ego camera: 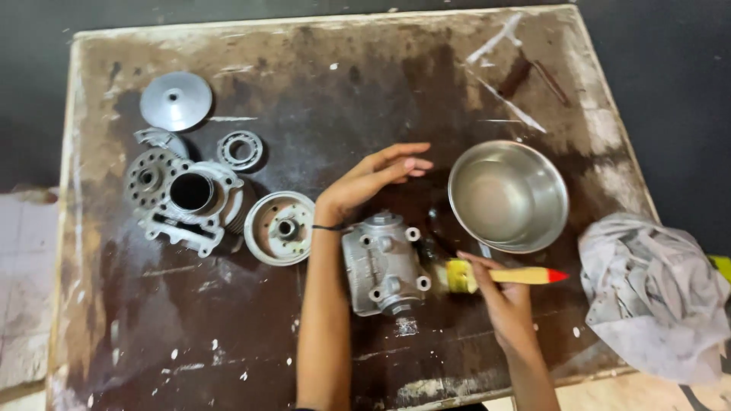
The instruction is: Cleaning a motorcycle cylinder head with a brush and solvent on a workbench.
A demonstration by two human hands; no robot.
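Surface: worn wooden table (228,320), dark oil-stained top, white paint flecks and scuffed pale edges.
Left hand: left hand (377,179) held above the table behind the cylinder head, fingers stretched out and apart, gripping nothing; a thin dark band sits at the wrist. Whether the wrist rests on the casting, I cannot tell.
Right hand: right hand (504,298) closed around the handle of a paintbrush (495,275), fingers wrapped from below.
Paintbrush: yellow wooden handle with a red tip pointing right; yellow ferrule at the left; dark bristles just beside or touching the right edge of the cylinder head, contact unclear.
Cylinder head: grey cast-metal cylinder head (383,264), lying flat at table centre between the two forearms, bolt bosses at its corners, a round port at the lower end.
Steel bowl: round stainless bowl (508,195), upright, right of the left hand and above the brush; inside looks bare, contents hard to judge.
Rag: crumpled grey-white cloth (655,297) at the right table edge, partly overhanging.
Engine cylinder: finned cylinder block (194,205) with open bore, left side of the table.
Round hub part: drum-shaped metal piece (280,227), just beside the cylinder block on its right.
Bearing: ball bearing ring (240,150), above the cylinder block.
Disc: plain conical metal disc (176,100), far upper left, apart from the rest.
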